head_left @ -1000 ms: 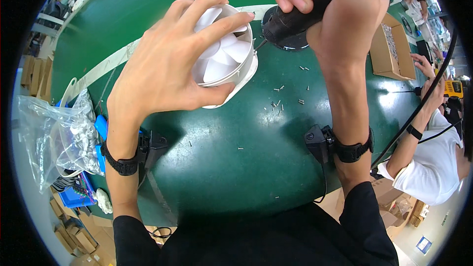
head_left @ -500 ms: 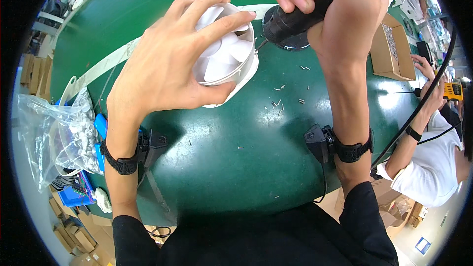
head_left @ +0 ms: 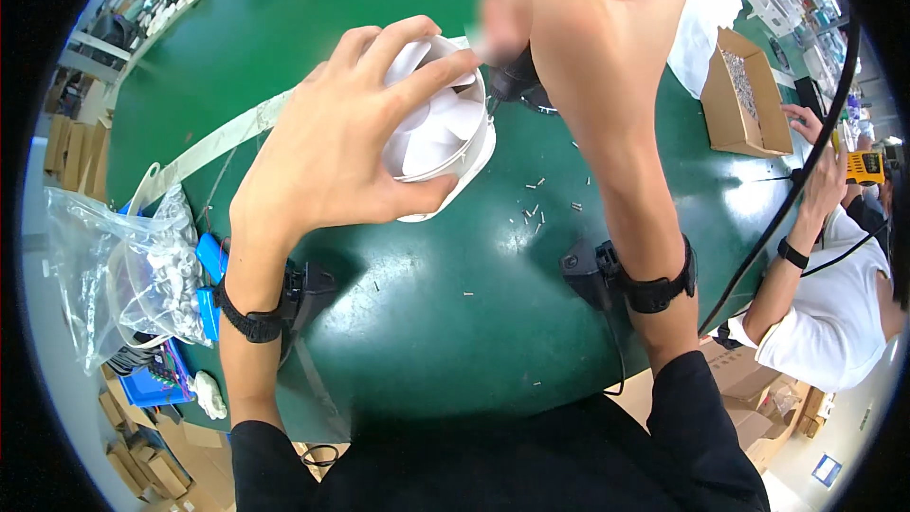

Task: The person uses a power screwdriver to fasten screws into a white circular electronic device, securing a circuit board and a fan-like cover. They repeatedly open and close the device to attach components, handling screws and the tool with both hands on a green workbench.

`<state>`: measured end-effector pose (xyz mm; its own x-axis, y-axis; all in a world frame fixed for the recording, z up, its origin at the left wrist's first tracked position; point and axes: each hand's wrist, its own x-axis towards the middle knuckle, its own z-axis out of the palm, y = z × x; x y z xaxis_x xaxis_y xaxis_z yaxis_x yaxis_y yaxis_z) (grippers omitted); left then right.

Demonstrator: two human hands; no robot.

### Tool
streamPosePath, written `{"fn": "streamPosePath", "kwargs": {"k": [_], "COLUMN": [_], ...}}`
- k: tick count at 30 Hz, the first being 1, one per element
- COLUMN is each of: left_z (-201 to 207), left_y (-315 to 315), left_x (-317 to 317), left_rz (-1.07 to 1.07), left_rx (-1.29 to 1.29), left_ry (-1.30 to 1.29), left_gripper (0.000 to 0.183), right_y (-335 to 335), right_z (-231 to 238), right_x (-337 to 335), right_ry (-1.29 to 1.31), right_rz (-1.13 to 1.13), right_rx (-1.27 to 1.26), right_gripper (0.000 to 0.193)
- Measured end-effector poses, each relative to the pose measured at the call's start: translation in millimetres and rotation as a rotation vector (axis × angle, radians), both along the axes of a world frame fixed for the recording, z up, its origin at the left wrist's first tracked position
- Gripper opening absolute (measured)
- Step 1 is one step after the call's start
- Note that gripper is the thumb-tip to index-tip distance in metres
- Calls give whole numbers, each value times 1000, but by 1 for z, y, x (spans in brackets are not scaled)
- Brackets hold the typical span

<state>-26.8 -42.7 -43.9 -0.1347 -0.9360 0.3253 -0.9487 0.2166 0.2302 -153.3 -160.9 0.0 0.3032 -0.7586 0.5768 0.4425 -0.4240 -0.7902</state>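
My left hand point(head_left: 327, 137) is wrapped over a small white fan point(head_left: 444, 128), thumb on the near rim and fingers across its top. White blades show inside the round housing, and the base edge juts out on the right. In my right hand point(head_left: 592, 57), partly smeared by motion, is a black power screwdriver point(head_left: 515, 81). Its thin bit points down-left at the fan's right side; whether it touches a screw there I cannot tell. Most of the tool's body is hidden behind the hand. Several small loose screws point(head_left: 533, 213) lie on the green table point(head_left: 445, 341) to the right of the fan.
A cardboard box of small metal parts point(head_left: 758, 123) stands at the right, a white bag point(head_left: 706, 24) behind it. Along the left edge lie a clear plastic bag of white parts point(head_left: 156, 270) and a blue tray point(head_left: 152, 389). A co-worker's hand point(head_left: 825, 171) is at far right, near a black cable point(head_left: 796, 171).
My right hand has moved left with the power screwdriver, bringing its bit closer against the fan's side. My left hand keeps its hold on the fan. The white bag has come into view.
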Motion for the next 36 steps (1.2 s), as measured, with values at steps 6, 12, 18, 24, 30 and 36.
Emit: {"fn": "streamPosePath", "kwargs": {"k": [6, 12, 18, 24, 30, 36], "left_z": [11, 20, 25, 5, 5, 5], "left_y": [6, 21, 19, 23, 17, 16], "left_x": [-13, -22, 22, 7, 1, 1], "left_rz": [124, 399, 75, 218, 209, 211], "left_rx": [88, 248, 271, 62, 85, 70], "left_ry": [-47, 32, 82, -85, -22, -4], "left_gripper": [86, 101, 105, 92, 84, 83], "right_y": [-10, -9, 0, 19, 24, 22], "right_z": [-3, 13, -1, 23, 23, 12], "right_x": [-8, -5, -18, -25, -13, -9], "right_ry": [-54, 130, 79, 6, -56, -144], "right_rz": [-43, -275, 22, 113, 64, 171], "right_rx": [-41, -57, 333, 429, 370, 231], "right_gripper": [21, 21, 21, 52, 46, 38]}}
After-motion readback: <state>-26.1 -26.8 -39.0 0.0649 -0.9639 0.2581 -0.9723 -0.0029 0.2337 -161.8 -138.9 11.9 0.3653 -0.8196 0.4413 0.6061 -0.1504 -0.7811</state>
